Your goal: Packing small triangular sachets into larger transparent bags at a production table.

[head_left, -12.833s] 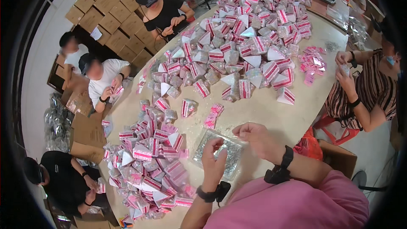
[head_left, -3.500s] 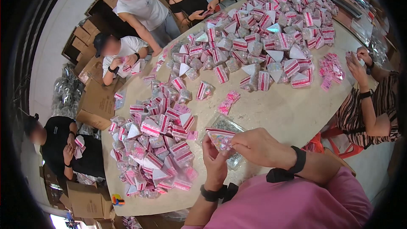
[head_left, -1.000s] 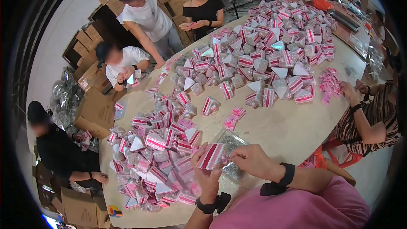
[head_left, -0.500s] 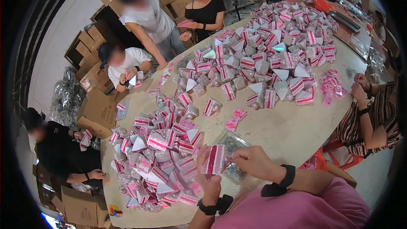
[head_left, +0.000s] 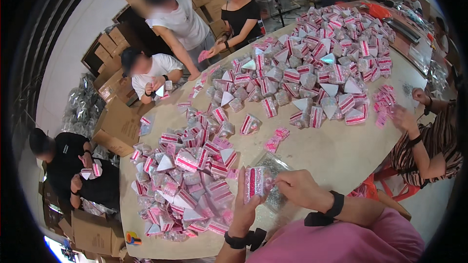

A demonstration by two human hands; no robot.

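Observation:
My left hand (head_left: 246,212) is closed around a wedge-shaped box (head_left: 254,183) with pink, white and glittery bands, wrapped in a clear bag. At the box's right side, my right hand (head_left: 303,190) is closed in a pinch at the edge of the bag; the fingertips are partly hidden. Under my hands lies a flat clear bag of silvery bits (head_left: 270,161) on the table. A large heap of similar wrapped boxes (head_left: 187,182) spreads just left of my left hand. Beyond my hands are a small stack of pink cards (head_left: 276,139) and one lone wrapped box (head_left: 250,123).
A bigger heap of wrapped boxes (head_left: 312,68) covers the far table (head_left: 336,148). More pink cards (head_left: 384,101) lie beside a person in stripes (head_left: 424,151) at right. Several people work along the left and far edges. Tape rolls (head_left: 132,238) sit at the near-left edge, cartons (head_left: 117,126) beyond.
The box in my left hand has turned more upright, its banded side facing me. The striped-clothed person's hand has reached to the pink cards. At left, a person in black has lifted a hand off the table.

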